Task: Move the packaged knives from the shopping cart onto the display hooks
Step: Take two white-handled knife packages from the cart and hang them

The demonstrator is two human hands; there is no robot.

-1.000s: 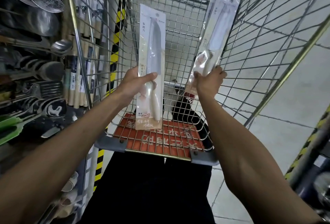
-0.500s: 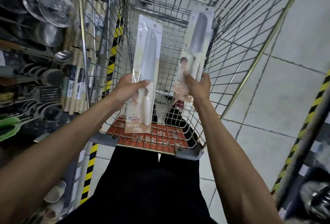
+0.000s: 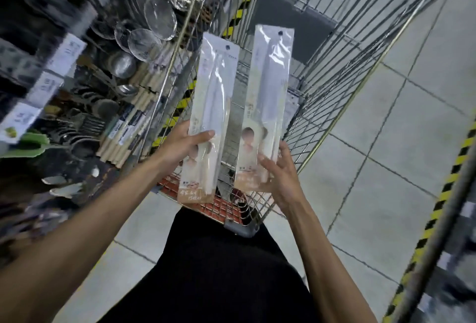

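Note:
I hold two packaged knives upright over the wire shopping cart (image 3: 334, 70). My left hand (image 3: 184, 146) grips the lower half of the left knife package (image 3: 213, 106), a long clear sleeve with a pale-handled knife and a hang hole at the top. My right hand (image 3: 279, 170) grips the bottom of the right knife package (image 3: 269, 96), which stands slightly higher. The two packages are side by side, close but apart. The cart's red seat flap (image 3: 221, 205) shows below them.
A shelf of kitchen utensils (image 3: 108, 91) fills the left side: hanging wire strainers (image 3: 159, 16), ladles, wooden rolling pins, price tags. Black-and-yellow floor tape (image 3: 438, 201) runs along the right. Grey tiled floor lies right of the cart. My dark trousers are at the bottom.
Both packages have come up and closer together above the cart's near end. The view has swung left toward the utensil shelf, with motion blur.

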